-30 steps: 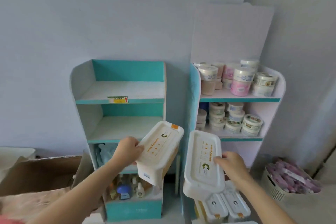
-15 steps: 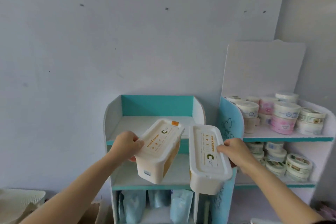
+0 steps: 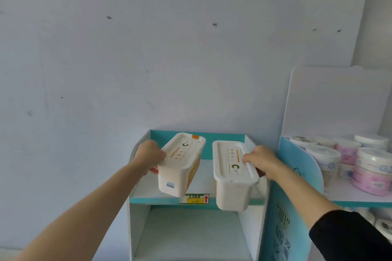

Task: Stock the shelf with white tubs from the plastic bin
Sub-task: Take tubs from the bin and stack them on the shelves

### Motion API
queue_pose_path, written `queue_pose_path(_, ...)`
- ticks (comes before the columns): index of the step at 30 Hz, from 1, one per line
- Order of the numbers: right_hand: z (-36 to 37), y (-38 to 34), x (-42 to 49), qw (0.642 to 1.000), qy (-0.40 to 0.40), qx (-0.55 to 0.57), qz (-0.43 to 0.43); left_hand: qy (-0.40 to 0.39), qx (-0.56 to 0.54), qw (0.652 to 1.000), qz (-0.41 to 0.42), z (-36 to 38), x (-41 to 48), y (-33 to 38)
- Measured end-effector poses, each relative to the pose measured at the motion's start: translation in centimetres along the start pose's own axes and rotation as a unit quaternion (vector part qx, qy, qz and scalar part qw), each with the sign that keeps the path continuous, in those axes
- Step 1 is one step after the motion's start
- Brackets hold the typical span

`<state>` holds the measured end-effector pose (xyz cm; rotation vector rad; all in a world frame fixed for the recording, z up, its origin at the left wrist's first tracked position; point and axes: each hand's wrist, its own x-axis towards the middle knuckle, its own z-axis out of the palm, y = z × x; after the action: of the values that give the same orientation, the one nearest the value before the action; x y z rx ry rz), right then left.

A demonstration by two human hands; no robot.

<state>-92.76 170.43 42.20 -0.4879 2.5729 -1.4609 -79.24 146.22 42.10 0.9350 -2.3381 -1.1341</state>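
Note:
I hold two white rectangular tubs in front of the top level of a teal and white shelf [image 3: 148,195]. My left hand [image 3: 151,155] grips the left tub [image 3: 180,163] by its near left edge; that tub is tilted and has an orange tab on its lid. My right hand [image 3: 259,160] grips the right tub [image 3: 232,176] by its right rim, its lid printed with a green C mark. Both tubs hang in the air over the shelf's front edge, a small gap between them. The plastic bin is out of view.
A yellow price label with a red arrow [image 3: 196,199] sits on the top shelf's front lip. To the right stands a second shelf unit [image 3: 297,165] carrying several round white and pink jars [image 3: 373,167]. A plain wall rises behind both.
Both hands have lifted the tubs up from the lower levels to the top level and pushed them further toward the shelf. My view has tilted upward, so the floor and bin dropped out of sight.

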Motion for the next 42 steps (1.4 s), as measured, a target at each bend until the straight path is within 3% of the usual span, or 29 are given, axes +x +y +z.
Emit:
queue_pose_path(9,3.0,-1.0,8.8,1.000,-0.028,0.005,-0.003,0.034,-0.006,0.999,-0.039,2.4,6.4,-0.9)
queue_pose_path(18,5.6,0.6,14.2,0.997,-0.074,-0.033,0.005,0.020,0.023,0.998,-0.063,4.2,10.9,-2.5)
queue_pose_path(23,5.9,1.6,14.9,0.996,-0.061,-0.062,0.005,0.000,0.049,0.997,-0.066,4.3,12.4,-4.4)
queue_pose_path(27,6.3,0.6,13.9,0.972,0.009,-0.227,-0.067,0.051,0.205,0.977,0.018,4.8,12.1,-3.2)
queue_pose_path(30,7.9,-1.4,12.0,0.939,0.040,-0.309,-0.147,0.086,0.256,0.956,0.112,6.2,11.1,-1.1)
queue_pose_path(35,10.7,-2.4,9.9,0.923,-0.055,-0.347,-0.159,-0.027,0.343,0.930,0.131,9.1,10.8,-0.8)
queue_pose_path(42,10.2,-0.5,11.5,0.918,-0.111,-0.357,-0.129,-0.098,0.413,0.887,0.183,7.5,11.9,-1.5)
